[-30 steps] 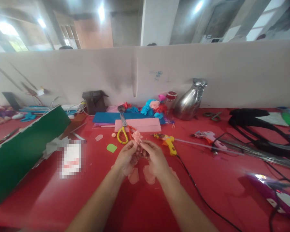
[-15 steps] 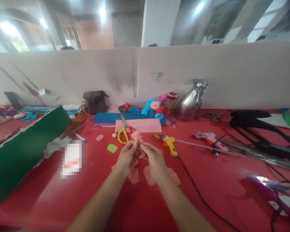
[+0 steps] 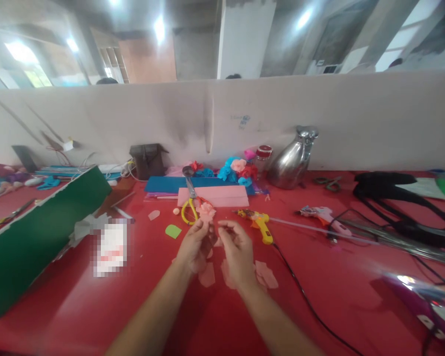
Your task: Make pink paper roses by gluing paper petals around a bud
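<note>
My left hand [image 3: 199, 245] is closed round the base of a pink paper flower [image 3: 206, 211], whose ruffled petals stand up above the fingertips. Just to its right is my right hand [image 3: 238, 249], a small gap from the flower. Its fingers are curled in with thumb and forefinger close together; anything between them is too small to make out. Cut pink paper petals [image 3: 266, 274] lie on the red table under and beside both hands. Yellow-handled scissors [image 3: 189, 210] rest behind the flower, partly on a folded pink sheet [image 3: 226, 196].
A yellow glue gun [image 3: 261, 227] lies right of my hands, its black cord running forward. A green piece [image 3: 173, 231] sits at left. Behind are finished paper flowers [image 3: 239, 168], a jar [image 3: 263, 155] and a steel jug [image 3: 292, 160]. A green board [image 3: 52, 237] stands left.
My right hand has come away from the flower slightly to the right. The flower stays in my left hand and now shows more of its open petals.
</note>
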`<state>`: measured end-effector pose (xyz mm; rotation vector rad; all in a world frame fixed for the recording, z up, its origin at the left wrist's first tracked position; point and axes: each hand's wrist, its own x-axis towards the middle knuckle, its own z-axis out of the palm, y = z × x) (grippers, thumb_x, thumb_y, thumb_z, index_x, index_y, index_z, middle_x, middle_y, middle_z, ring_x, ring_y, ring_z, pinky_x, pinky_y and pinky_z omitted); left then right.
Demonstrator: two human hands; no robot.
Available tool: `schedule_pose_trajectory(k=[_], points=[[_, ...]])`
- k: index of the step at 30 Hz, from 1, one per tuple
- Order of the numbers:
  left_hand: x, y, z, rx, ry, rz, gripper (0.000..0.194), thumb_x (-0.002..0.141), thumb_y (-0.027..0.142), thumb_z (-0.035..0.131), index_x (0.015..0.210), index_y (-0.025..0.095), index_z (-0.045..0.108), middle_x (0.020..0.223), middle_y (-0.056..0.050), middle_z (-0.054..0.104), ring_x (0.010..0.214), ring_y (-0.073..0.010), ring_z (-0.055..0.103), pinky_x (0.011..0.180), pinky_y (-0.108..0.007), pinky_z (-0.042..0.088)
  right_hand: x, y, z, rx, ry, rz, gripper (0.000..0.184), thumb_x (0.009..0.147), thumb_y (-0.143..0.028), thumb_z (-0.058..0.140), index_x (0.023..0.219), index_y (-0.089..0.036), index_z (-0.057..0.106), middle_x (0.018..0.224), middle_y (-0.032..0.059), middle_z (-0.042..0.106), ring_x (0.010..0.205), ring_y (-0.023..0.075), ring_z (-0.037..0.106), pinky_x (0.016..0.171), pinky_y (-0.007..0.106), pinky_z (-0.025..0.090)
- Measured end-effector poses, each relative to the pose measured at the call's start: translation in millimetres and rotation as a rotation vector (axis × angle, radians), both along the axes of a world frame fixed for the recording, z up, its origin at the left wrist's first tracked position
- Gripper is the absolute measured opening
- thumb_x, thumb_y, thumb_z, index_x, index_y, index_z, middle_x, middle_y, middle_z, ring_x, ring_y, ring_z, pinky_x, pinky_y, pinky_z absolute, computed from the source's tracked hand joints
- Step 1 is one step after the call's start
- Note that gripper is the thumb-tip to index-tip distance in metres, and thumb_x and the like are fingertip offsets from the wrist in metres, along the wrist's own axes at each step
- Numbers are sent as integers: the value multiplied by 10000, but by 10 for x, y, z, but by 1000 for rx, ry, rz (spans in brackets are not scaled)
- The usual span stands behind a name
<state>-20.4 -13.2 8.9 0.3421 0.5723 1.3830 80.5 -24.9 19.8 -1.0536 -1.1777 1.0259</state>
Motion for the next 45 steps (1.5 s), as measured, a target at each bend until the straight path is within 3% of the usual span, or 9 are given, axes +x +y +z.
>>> schedule_pose_trajectory(k=[3,7,11,20,27,33,36,40,45], points=[[28,-39,24,93,39,-30,190,646,229,753,758,157,618,677,21,597,594,-55,522,627,-178,424,20,23,53,-57,119,97,187,758,-308,608,913,-209,642,763,9,617,663,146,562,621,277,466],[55,-82,26,201,203,-32,159,679,246,721,806,180,653,769,-2,653,725,-111,579,742,-241,432,38,7,113,67,90,152,118,759,-297,616,827,-216,671,872,25,579,821,171,550,719,284,447],[54,-89,19,260,336,-4,142,681,280,707,779,188,662,815,-21,669,863,-164,586,807,-279,422,49,-22,126,115,33,137,92,774,-279,607,776,-213,671,880,35,540,844,180,523,733,281,430],[25,-96,-55,167,360,-45,273,619,355,739,807,170,671,810,-39,657,833,-168,583,807,-285,430,48,-27,45,181,31,119,47,755,-256,656,797,-238,670,877,19,523,810,163,518,691,269,421],[8,-64,-23,265,331,-49,212,705,306,690,883,192,681,931,-46,676,948,-183,579,881,-301,402,37,0,94,90,60,141,141,764,-314,639,864,-233,695,877,30,570,839,180,538,740,290,437],[4,-55,19,279,313,-59,163,704,301,695,813,181,682,794,-26,658,802,-152,588,808,-281,429,60,87,51,-41,134,222,138,722,-342,666,790,-225,689,851,20,615,854,193,562,761,303,451],[0,-37,5,292,371,30,113,715,266,684,790,183,678,737,-7,626,752,-128,566,786,-258,430,59,126,2,-73,199,199,129,705,-334,677,771,-225,661,799,6,635,822,189,580,763,312,457],[-54,-21,11,305,564,273,90,677,224,706,755,179,700,803,-25,640,812,-148,563,813,-256,423,47,119,-11,-18,169,151,192,726,-333,662,888,-228,656,887,22,673,865,199,600,811,335,450],[-106,-49,50,349,643,286,67,687,208,686,729,188,734,857,-50,671,875,-189,577,860,-305,418,35,44,6,81,-87,32,162,764,-326,634,878,-214,657,900,40,675,845,196,590,769,316,456]])
